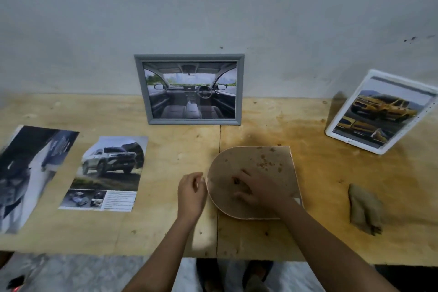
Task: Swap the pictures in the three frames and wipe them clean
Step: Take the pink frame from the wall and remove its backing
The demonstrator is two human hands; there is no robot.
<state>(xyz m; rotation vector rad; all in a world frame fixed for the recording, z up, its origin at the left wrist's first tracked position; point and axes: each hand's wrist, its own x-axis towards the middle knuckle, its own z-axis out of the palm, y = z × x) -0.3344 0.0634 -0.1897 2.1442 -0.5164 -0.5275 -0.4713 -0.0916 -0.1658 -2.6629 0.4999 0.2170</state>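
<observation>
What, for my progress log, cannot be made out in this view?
Head view only:
arched frame: lies face down, so its own backing hides its front and picture.
right hand: fingers cover whatever they work on the backing.
left hand: motion-blurred; grip on the frame's edge unclear.
leftmost print: cut off by the left edge, blurred.
SUV print: caption text too small.

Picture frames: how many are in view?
3: grey frame against the wall, white frame tilted at far right, arched frame lying face down under the right hand.
</observation>
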